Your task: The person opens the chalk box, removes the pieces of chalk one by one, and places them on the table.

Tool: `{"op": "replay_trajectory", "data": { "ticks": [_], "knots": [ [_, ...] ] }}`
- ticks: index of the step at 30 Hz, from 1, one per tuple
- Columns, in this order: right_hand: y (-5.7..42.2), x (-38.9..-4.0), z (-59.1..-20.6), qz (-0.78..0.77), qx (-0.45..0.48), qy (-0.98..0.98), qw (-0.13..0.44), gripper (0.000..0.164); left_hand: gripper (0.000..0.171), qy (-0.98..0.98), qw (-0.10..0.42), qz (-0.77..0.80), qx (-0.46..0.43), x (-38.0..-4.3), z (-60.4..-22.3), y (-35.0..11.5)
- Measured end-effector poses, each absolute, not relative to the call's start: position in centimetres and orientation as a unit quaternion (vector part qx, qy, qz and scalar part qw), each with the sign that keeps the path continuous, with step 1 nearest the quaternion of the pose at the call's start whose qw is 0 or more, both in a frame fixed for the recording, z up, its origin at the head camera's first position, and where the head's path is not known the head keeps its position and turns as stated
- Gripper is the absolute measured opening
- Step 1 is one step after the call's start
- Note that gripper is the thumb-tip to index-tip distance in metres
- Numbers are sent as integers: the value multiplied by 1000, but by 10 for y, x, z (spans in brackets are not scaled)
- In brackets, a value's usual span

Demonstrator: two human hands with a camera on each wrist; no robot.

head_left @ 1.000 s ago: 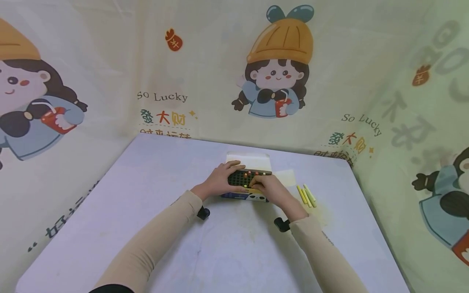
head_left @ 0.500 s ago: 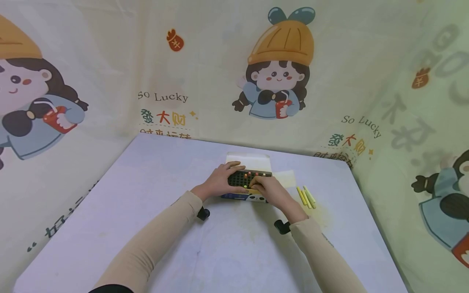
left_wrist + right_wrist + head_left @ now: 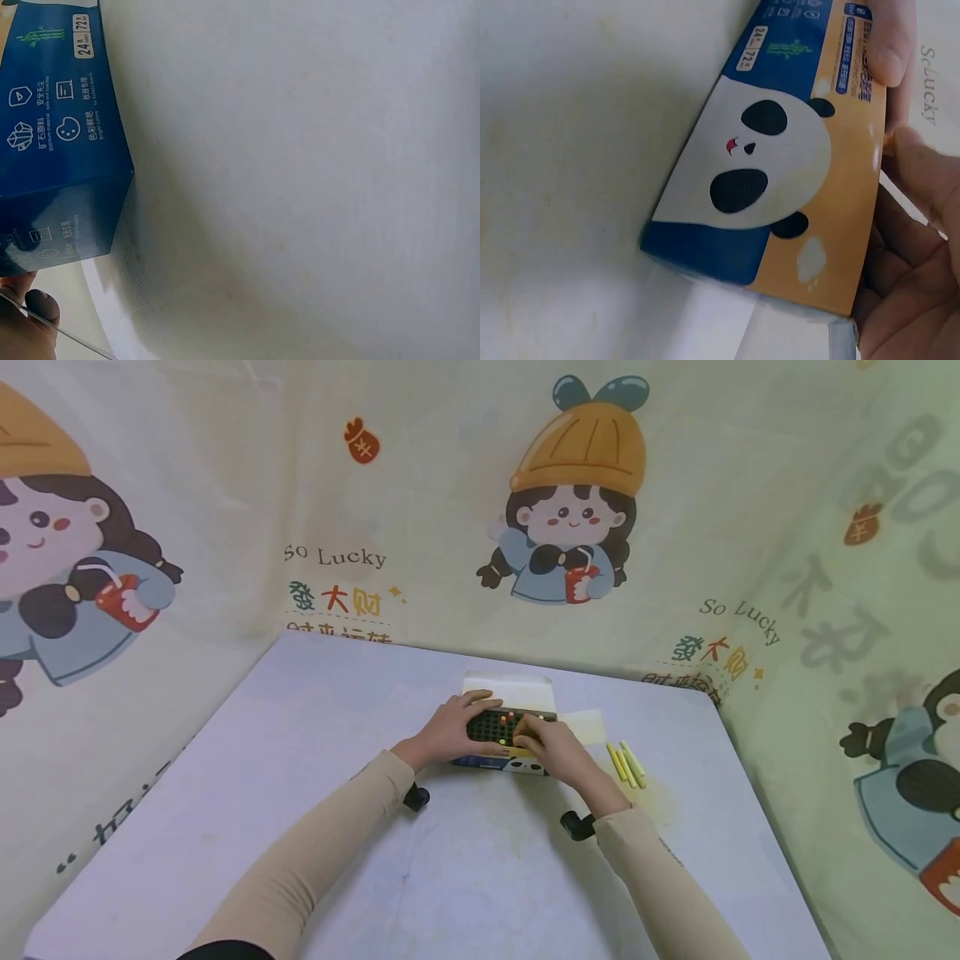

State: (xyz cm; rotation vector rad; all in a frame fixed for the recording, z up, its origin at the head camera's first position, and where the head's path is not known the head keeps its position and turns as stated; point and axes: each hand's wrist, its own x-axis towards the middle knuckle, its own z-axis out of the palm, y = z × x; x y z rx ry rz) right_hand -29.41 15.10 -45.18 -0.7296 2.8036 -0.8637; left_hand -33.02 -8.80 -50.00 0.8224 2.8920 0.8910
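The left hand [image 3: 452, 727], spread wide, grips the panda box [image 3: 483, 762] with its thumb on the near side and fingers across the far side. The right hand [image 3: 558, 748], fingers curled in, pinches an orange chalk [image 3: 889, 144] at the box's open top; four yellowish sticks [image 3: 618, 762] lie just right of that hand.

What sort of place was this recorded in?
Likely a makeshift indoor filming booth: cartoon-printed sheeting walls three sides of a pale table, which holds a panda-printed box and yellowish sticks.
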Motion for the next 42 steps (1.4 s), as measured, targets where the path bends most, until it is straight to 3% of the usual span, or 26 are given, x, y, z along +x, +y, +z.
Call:
{"op": "replay_trajectory", "data": {
  "ticks": [11, 42],
  "knots": [
    [160, -303, -454, -274, -232, 928, 101, 21, 93, 923, 7, 282, 260, -330, -499, -87],
    [152, -291, -461, -244, -245, 938, 26, 19, 91, 926, 13, 277, 254, -331, -498, -87]
  ]
}}
